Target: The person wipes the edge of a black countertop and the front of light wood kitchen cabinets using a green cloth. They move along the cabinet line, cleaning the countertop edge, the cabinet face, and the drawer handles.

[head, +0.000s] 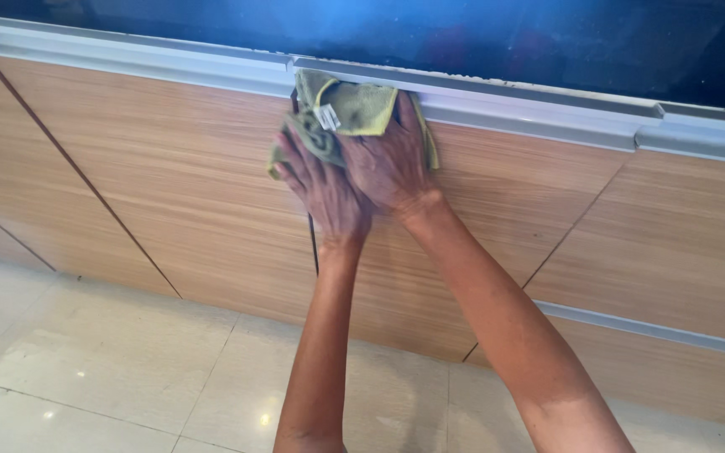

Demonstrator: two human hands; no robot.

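Note:
A crumpled olive-green cloth with a small white tag is pressed against the grey metal handle strip at the top of a wood-grain cabinet front. My left hand grips the cloth's lower left part. My right hand lies partly over the left and clamps the cloth's right side against the strip. Both arms reach up from the bottom of the view. Most fingers are hidden in the cloth.
A dark blue glossy countertop edge runs above the strip. Dark seams split the cabinet fronts, one just below my hands. A second grey strip sits lower right. Glossy beige floor tiles lie below.

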